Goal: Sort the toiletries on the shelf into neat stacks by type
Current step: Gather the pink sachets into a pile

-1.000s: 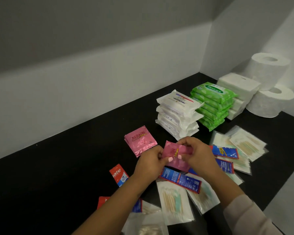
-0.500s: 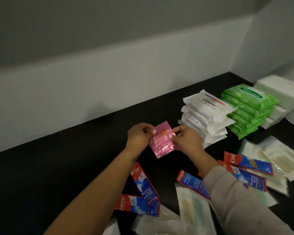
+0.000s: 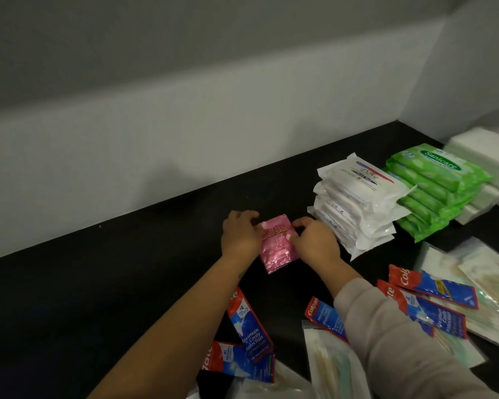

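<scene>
The person is lowering the pink sachet (image 3: pixel 277 243), a second ago lifted over the loose toothpaste sachets (image 3: pixel 251 326), onto the black shelf (image 3: pixel 98 283), left hand (image 3: pixel 241 237) and right hand (image 3: pixel 314 243) pinching its edges, likely squaring the pink stack.

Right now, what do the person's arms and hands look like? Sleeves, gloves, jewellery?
Left hand is bare, forearm uncovered, no sleeve visible. Right hand is bare; its arm wears a pale beige long sleeve reaching the wrist. Nails look light pink. No gloves, rings or watch visible.
</scene>
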Demonstrator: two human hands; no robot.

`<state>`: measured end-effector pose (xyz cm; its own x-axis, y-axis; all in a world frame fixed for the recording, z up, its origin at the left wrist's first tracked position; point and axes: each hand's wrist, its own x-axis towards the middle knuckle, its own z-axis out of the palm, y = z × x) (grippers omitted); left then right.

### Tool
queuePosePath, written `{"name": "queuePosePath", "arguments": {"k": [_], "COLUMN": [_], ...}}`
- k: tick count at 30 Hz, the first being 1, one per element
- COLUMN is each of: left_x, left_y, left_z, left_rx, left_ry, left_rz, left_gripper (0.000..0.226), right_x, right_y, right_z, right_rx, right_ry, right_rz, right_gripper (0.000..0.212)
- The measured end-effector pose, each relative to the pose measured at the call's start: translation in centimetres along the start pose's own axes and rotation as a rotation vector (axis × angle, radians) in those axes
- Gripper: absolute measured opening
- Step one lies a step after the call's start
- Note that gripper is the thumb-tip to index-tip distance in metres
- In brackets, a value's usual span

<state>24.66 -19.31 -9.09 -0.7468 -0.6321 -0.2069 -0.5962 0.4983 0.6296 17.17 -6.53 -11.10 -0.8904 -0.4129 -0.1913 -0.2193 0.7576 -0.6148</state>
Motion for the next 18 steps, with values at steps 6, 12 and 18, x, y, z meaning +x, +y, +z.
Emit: {"name": "queuePosePath", "arguments": {"k": [6, 12, 18], "left_x": [-4.1, -5.6, -5.9], "left_y": [0.9, 1.7, 2.8], "left_z": [-0.5, -0.1, -1.0], "left_rx": [-0.773, -1.038, -0.978], "left_ry": [-0.038, -0.134, -0.167], "left_rz": [-0.406, -0.546, -0.562], "left_gripper": [0.053, 0.033, 0.032], "right_x": [0.4, 0.2, -0.1], "right_y": [-0.2, -1.6, -2.3], "right_z": [0.2, 0.6, 0.3], "right_rx": [0.125, 0.242, 0.191], "right_ry": [-0.069, -0.154, -0.165], "right_rz": [0.007, 0.075, 0.082], "right_gripper": [0.054, 0.054, 0.055]}}
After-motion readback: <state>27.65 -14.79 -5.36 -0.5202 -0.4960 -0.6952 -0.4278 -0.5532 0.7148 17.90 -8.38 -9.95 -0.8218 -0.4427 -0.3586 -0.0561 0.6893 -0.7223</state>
